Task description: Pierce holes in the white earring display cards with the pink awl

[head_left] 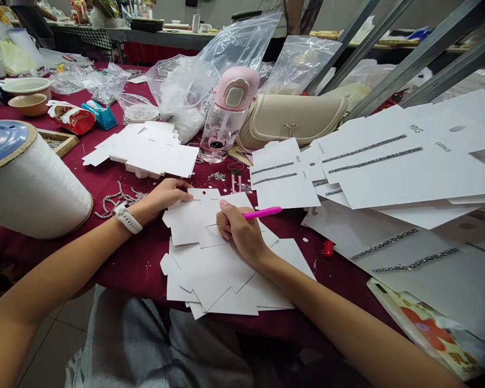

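Note:
My left hand [170, 194], a white watch on its wrist, grips the top left edge of a white card [186, 223] with the thumb on its face. The card bears small print and a hole near its top edge. It lies on a loose stack of white cards [210, 272]. My right hand [240, 229] is closed around a slim pink pen-like tool [262, 213], its back end pointing right. A thin dark line shows by the fingertips on the card; I cannot tell whether it is the tool's tip or a mark.
Cards with rhinestone strips [388, 167] pile up on the right. Behind stand a pink-lidded bottle [232, 113] and a beige bag [293, 121]. More white cards [145, 148] lie at the back left, near a large thread spool [36, 188] and loose chains [117, 199]. A red cap-like piece [327, 248] lies right.

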Tool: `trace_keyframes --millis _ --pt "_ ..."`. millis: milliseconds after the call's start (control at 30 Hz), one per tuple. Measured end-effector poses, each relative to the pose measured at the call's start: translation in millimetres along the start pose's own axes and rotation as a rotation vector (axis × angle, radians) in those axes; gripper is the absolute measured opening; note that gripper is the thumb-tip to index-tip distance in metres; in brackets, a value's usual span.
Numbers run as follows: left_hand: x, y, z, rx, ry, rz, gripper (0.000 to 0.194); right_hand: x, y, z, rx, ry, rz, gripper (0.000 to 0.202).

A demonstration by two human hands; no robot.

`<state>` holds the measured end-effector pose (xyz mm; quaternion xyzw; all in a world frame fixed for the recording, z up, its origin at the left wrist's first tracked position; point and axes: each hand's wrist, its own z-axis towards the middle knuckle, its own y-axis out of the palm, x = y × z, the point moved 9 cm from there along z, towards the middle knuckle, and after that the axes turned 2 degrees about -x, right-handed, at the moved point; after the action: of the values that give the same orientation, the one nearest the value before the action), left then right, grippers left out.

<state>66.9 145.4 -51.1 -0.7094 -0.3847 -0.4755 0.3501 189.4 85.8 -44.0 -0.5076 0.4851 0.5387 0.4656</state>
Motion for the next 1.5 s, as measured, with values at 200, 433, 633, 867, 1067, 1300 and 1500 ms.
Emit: trace_keyframes --millis 200,433,633,867,1067,1300,1500 --pt "2 0.3 -2 -0.008 -0.008 0.029 0.021 -2 7 0 -0.038 0.024 -0.05 0.052" --pt "1 -6.2 3 0.025 0.007 0.076 0.023 4 -12 4 0.127 0.13 0.296 0.045" --pt "-1 -6.6 4 0.018 -0.008 0.089 0.024 3 -11 4 0.135 0.129 0.292 0.042" --pt "-3 -7.1 3 0.026 -0.032 0.062 0.026 5 -10 2 0.139 0.111 0.229 0.043" --pt "-1 -4.7 1 0.014 -0.043 0.056 0.026 3 -8 2 0.111 0.079 0.135 0.043" --pt "-1 -5.5 1 0.022 -0.037 0.055 0.024 3 -5 3 0.087 0.082 0.135 0.043" --pt "-2 -12.3 6 0.051 -0.022 0.114 0.024 0 -34 2 0.299 0.068 0.254 0.042"
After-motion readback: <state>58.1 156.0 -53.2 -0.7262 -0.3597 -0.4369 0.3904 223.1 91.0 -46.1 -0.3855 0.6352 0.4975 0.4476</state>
